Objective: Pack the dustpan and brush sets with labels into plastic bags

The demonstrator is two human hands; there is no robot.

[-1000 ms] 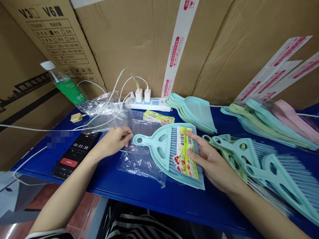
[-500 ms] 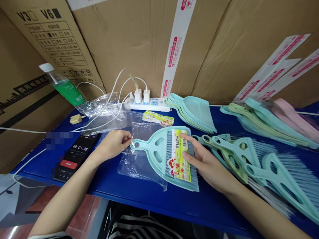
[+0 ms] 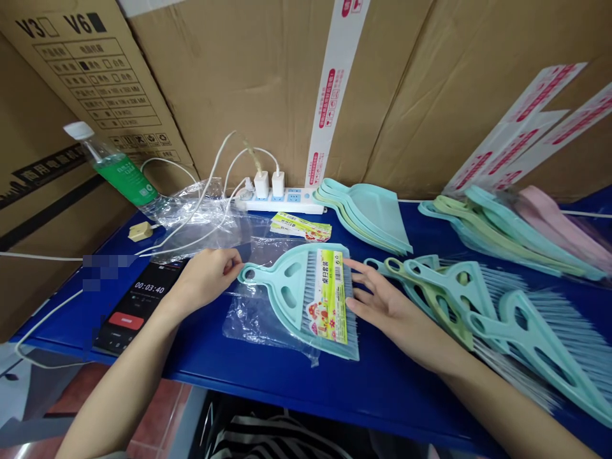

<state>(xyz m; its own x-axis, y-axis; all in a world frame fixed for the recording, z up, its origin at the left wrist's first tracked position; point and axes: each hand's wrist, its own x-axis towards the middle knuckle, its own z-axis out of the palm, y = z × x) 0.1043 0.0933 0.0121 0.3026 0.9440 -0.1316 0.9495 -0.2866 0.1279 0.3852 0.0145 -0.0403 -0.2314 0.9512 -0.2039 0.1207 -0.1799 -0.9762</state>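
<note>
Mint dustpan set on clear plastic bag, not inside; left hand curled by handle, grip unclear; right hand open wide.

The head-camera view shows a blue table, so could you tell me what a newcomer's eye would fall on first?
The mint dustpan with a bright label stands out at the centre, lying on a clear plastic bag between the left hand and right hand. Piled dustpans and brushes fill the right, and a phone showing a timer lies at the left.
</note>
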